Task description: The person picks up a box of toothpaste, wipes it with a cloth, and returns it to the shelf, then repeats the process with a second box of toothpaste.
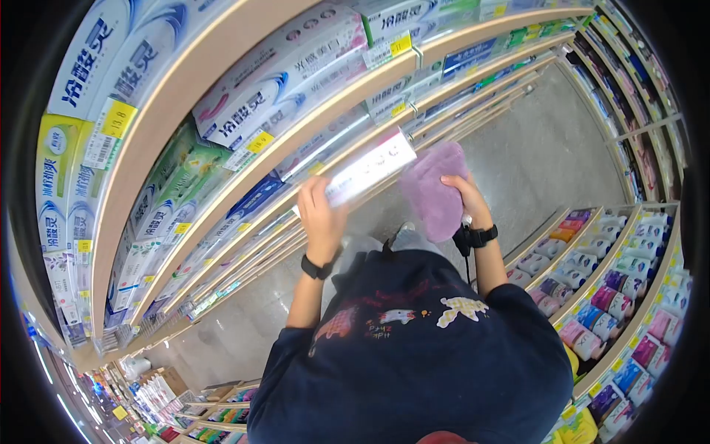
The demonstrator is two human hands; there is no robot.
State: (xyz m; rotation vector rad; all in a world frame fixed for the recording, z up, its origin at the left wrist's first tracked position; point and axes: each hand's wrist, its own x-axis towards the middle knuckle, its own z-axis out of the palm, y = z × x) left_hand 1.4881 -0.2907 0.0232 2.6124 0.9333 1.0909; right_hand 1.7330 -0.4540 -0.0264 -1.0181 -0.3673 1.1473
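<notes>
My left hand (321, 219) is closed round the near end of a long white box (372, 167) with dark print, somewhat blurred, held slantwise in front of the shelves. In my right hand (467, 198) is a purple cloth (435, 194), the thumb pressed on its face and its lower part hanging down. The far end of the box is close beside the cloth's left edge. Both wrists wear black bands.
Shelves (296, 117) of toothpaste boxes (244, 111) with yellow price tags (118, 118) rise at the left and front. More shelves with packaged goods (612, 303) stand at the right. Below is a grey floor (518, 148).
</notes>
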